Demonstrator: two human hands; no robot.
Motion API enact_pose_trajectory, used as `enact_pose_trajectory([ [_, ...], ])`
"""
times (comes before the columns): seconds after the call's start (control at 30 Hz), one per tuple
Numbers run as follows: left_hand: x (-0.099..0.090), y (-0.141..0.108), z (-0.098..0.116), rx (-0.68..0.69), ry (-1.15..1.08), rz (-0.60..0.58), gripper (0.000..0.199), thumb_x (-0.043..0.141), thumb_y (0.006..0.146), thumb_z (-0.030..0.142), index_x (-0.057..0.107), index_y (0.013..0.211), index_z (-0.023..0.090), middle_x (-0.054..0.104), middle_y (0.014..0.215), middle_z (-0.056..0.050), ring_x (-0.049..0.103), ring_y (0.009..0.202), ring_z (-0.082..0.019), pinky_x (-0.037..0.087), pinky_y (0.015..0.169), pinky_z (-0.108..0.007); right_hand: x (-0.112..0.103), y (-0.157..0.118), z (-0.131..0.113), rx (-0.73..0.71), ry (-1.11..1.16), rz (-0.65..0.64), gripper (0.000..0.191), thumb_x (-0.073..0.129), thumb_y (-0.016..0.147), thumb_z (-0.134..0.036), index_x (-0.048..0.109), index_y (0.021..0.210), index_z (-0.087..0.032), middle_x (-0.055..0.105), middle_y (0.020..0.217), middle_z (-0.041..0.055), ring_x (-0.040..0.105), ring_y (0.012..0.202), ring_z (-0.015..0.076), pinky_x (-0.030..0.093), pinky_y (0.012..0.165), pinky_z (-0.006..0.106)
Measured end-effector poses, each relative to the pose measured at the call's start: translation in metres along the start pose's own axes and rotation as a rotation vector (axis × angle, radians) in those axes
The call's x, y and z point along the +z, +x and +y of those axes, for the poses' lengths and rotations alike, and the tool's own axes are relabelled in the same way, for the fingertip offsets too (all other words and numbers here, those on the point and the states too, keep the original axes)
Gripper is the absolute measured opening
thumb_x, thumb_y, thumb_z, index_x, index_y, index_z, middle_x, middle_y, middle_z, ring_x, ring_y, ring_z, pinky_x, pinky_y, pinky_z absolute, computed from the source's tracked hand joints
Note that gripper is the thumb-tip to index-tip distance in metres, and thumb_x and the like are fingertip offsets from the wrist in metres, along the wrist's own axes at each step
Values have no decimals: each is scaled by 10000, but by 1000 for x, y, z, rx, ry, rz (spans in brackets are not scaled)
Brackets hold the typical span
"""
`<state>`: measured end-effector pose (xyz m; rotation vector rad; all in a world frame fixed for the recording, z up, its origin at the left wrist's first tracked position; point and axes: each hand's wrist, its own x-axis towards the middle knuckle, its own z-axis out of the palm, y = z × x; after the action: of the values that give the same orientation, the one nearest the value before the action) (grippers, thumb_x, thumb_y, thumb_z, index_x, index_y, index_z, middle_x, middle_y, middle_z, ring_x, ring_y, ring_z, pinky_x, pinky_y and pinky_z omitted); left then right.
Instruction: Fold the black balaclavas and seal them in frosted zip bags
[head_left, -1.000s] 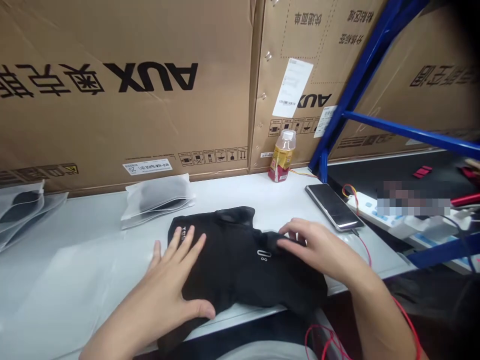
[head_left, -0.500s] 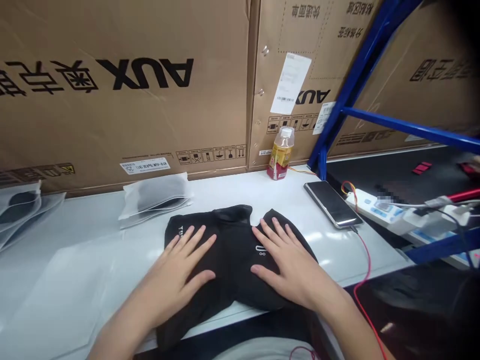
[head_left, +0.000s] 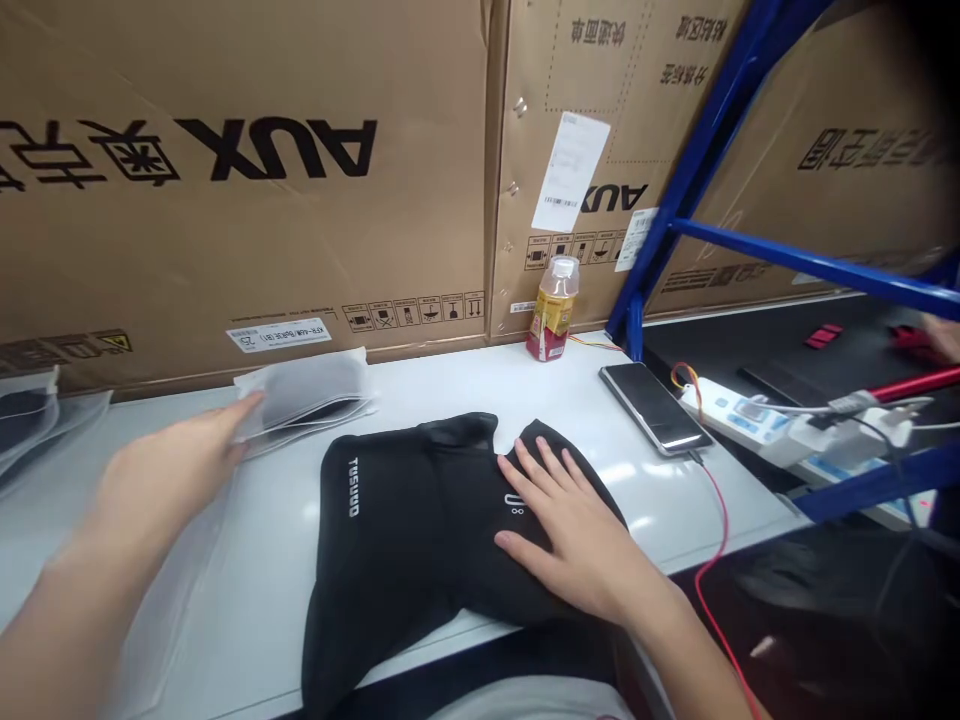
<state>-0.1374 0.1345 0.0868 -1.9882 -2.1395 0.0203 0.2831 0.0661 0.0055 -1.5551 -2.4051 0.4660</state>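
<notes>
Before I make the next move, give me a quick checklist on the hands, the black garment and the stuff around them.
1. Right hand flat on the black garment: ok, fingers spread.
2. Left hand has a secure grip on the frosted pouches: cannot tell; it is at their left edge, fingertips partly hidden.
3. Garment wholly on the table: not ok; its near part reaches past the front edge.
4. Bottle and phone apart from the garment: ok.
5. Red cable clear of the right forearm: cannot tell; they converge at the picture's bottom.
</notes>
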Motion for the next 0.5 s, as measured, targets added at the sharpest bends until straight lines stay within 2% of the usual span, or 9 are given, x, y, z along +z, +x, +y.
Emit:
enact_pose_trajectory([
  [0.07, 5, -1, -3, -30, 17, 26, 622, 210, 1073, 462, 562, 1528, 224, 775, 1132, -33, 747, 1062, -411, 595, 806, -562, 2, -1, 2, -13, 12, 21, 733, 518, 1040, -592, 298, 1680, -308, 190, 1760, 14, 113, 1637, 335, 190, 1321, 613],
  [0.13, 7, -6, -5, -49, 27, 100, 612, 252, 1071, 472, 623, 1471, 195, 777, 1045, -24, 721, 1110, -443, 583, 802, -606, 3, -3, 5, -33, 31, 66, 672, 528, 1057, -508, 333, 1665, -301, 230, 1755, 18, 159, 1633, 324, 225, 1315, 605],
  [0.2, 6, -16, -3, -58, 29, 205, 646, 235, 1076, 486, 660, 1413, 134, 748, 1082, 0, 654, 1221, -452, 538, 865, -640, 3, -4, 6, -69, 61, 139, 575, 521, 1072, -401, 409, 1623, -283, 286, 1744, 29, 219, 1625, 306, 274, 1305, 584],
  [0.27, 2, -35, 8, -13, 16, 330, 613, 282, 1076, 483, 702, 1339, 123, 719, 1153, 40, 613, 1300, -401, 481, 966, -619, 2, -5, 3, -121, 92, 238, 454, 503, 1079, -298, 522, 1531, -258, 377, 1709, 51, 291, 1605, 292, 311, 1291, 561],
  [0.33, -1, -63, 28, 167, -40, 468, 423, 469, 1056, 413, 752, 1260, 173, 726, 1188, 62, 624, 1314, -320, 458, 1057, -558, -2, -5, -8, -189, 131, 339, 361, 503, 1074, -220, 609, 1418, -243, 512, 1620, 76, 408, 1545, 276, 359, 1260, 523],
  [0.4, 0, -94, 54, 472, -157, 570, 262, 690, 964, 241, 771, 1212, 214, 768, 1159, 27, 673, 1252, -280, 489, 1106, -527, -6, -4, -26, -291, 188, 390, 311, 529, 1064, -171, 641, 1348, -231, 659, 1452, 83, 584, 1373, 238, 460, 1151, 442],
  [0.47, 7, -124, 78, 716, -284, 621, 346, 763, 891, 117, 761, 1217, 234, 797, 1170, -9, 711, 1179, -260, 529, 1112, -504, -8, -3, -47, -419, 233, 375, 281, 570, 1055, -162, 644, 1320, -221, 752, 1240, 56, 688, 1103, 188, 525, 949, 362],
  [0.5, 12, -137, 88, 786, -339, 626, 365, 757, 891, 107, 754, 1227, 251, 804, 1170, -6, 719, 1172, -255, 548, 1107, -488, -7, -2, -57, -480, 229, 367, 261, 585, 1055, -169, 650, 1302, -219, 770, 1145, 37, 690, 994, 174, 517, 862, 346],
])
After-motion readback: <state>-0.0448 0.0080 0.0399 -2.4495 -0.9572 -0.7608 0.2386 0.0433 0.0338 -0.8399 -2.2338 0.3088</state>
